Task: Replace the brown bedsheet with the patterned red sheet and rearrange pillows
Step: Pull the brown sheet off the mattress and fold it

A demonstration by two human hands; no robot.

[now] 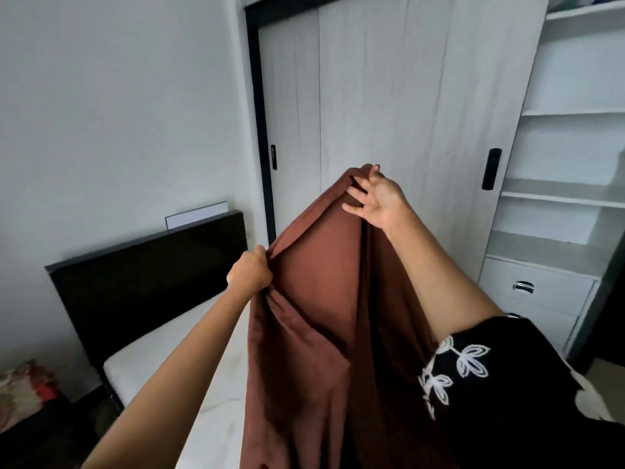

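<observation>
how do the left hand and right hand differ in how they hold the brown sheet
The left hand sits lower and is closed in a fist, bunching the brown sheet's edge. The right hand is raised higher at the sheet's top, with its fingers spread and only the upper ones pinching the fabric. The left arm is bare, while the right arm shows a black sleeve with white flowers. Both hold the same sheet up above the bare mattress.

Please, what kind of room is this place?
Most likely a bedroom. A bed with a dark headboard and a bare white mattress stands by the wall, and a wardrobe with sliding doors and open shelves is behind the brown bedsheet.
</observation>
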